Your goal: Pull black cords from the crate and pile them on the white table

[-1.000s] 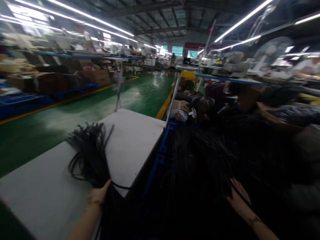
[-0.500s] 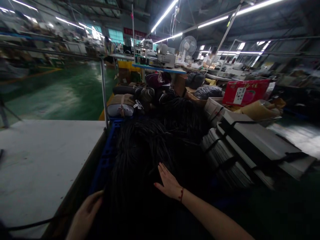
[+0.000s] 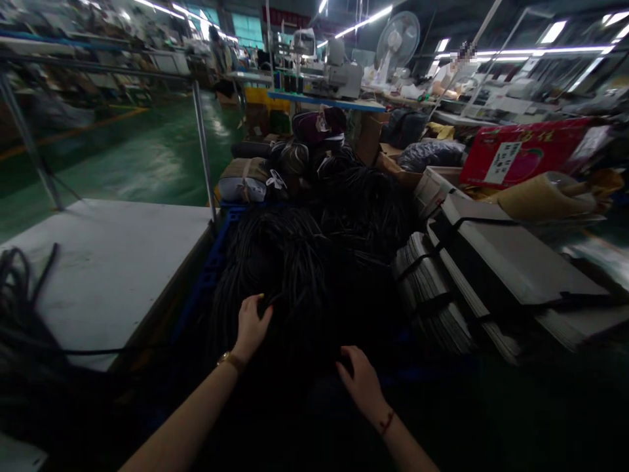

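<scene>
A big heap of long black cords (image 3: pixel 295 249), tied or folded into loose bundles, lies in front of me. My left hand (image 3: pixel 253 328), with a gold watch at the wrist, is at its near side, fingers curled round some of the cords. Lower and to the right is my right hand (image 3: pixel 362 380), with a red bracelet; its fingers are bent and its thumb stands apart. The dark area under both hands hides most detail there, and nothing can be made out in the right hand.
A white board table (image 3: pixel 137 229) is on the left, with more black cords (image 3: pixel 19 295) at its near end. Strapped stacks of grey-white sheets (image 3: pixel 515 255) stand right. Beyond are wrapped bundles (image 3: pixel 243 180), a red carton (image 3: pixel 525 154) and a sewing machine (image 3: pixel 339 75). A person (image 3: pixel 449 75) sits farther back.
My left hand has moved right and forward onto the cords. My right hand has drawn back toward me, its fingers now bent instead of flat. The view has tipped downward.
</scene>
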A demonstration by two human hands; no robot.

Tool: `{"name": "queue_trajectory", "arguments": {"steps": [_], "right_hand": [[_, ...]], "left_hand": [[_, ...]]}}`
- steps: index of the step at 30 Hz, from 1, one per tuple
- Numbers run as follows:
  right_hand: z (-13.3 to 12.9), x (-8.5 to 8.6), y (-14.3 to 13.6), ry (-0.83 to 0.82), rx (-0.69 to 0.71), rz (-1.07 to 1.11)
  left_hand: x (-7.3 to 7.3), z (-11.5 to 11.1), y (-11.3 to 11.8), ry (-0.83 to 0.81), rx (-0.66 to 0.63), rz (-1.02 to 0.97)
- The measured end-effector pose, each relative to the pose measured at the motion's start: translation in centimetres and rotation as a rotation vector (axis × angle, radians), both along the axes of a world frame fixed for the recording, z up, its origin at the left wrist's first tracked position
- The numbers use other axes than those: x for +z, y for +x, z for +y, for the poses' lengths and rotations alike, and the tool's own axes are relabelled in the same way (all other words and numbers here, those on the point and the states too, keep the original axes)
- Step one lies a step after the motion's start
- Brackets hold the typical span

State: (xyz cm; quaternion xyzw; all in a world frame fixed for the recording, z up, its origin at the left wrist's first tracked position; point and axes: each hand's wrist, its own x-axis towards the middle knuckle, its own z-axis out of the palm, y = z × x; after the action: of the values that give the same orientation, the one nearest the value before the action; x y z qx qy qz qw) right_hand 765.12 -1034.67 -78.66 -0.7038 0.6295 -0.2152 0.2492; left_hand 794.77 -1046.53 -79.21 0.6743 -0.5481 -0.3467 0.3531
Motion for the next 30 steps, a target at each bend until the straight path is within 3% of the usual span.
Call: {"name": "queue_trajectory", "arguments": {"steps": [2,5,8,11,17,21,23,28,30], "right_hand": [[0.8,-2.1,-0.7,0.113,0.085,0.041],[1.4,-4.5,0.7,0.161,0.180,0.129],[0.7,-5.6,2.2,0.204,0.098,0.088],[-1.1,-5.7,2.3,0.275,-0.007,-0.099],[-4.8,-3.5,0.5,0.261,0.099,-0.408],[-9.4,-0.5,-1.4,0.347,-0.079,-0.732],[-11.1,1.2,-2.4,0.362,-0.135,-0.795],[-10.5,4.3,-2.7,0.506,-0.077,-1.043],[-9.6,4.9,-1.9,0.468,-0.058,-1.054]], "left_hand": [[-0.4,0.4,0.0,0.025,-0.034,-0.019],[-0.5,1.7,-1.5,0.127,-0.226,0.000],[-0.2,3.6,-4.2,0.173,-0.391,-0.007],[0.5,4.7,-6.5,0.158,-0.449,-0.070],[3.4,3.3,-9.1,0.130,-0.383,-0.196],[5.5,1.4,-10.6,0.055,-0.301,-0.238],[6.3,0.7,-11.2,0.032,-0.261,-0.241],[7.3,0.6,-12.3,-0.036,-0.174,-0.174],[8.5,0.7,-12.6,-0.071,-0.145,-0.121]]}}
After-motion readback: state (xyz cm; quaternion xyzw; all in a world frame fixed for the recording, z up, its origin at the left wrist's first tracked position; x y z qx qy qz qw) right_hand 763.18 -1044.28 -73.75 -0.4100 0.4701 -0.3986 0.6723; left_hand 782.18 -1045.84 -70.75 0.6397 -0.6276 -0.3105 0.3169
